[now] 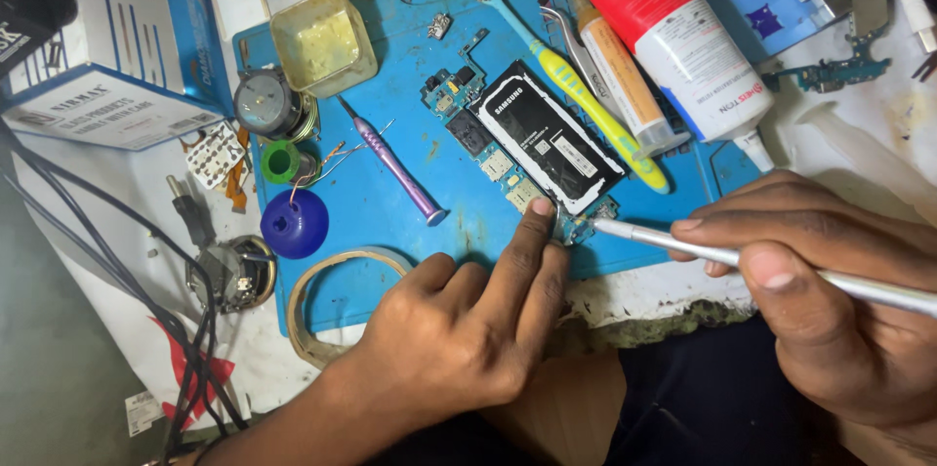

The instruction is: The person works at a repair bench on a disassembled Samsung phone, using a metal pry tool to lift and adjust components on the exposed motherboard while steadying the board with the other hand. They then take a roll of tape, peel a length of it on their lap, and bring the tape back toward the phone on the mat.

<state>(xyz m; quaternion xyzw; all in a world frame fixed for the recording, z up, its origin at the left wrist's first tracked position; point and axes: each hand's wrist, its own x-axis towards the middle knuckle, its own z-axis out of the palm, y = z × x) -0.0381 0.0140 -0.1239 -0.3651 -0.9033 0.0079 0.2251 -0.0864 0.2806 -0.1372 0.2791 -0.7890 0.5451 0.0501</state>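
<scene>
On blue mat (390, 222), opened phone (532, 139).

A left hand (459, 324) presses a fingertip on the near corner of an opened phone (532, 149) lying on a blue mat (390, 193). The right hand (830, 290) holds a silver tool (683, 243), tip touching that same corner. A purple screwdriver (395, 163) lies left of the phone, a yellow toothbrush (566, 76) right.

Head camera, looking steeply down, close over blue mat (390, 222)
</scene>
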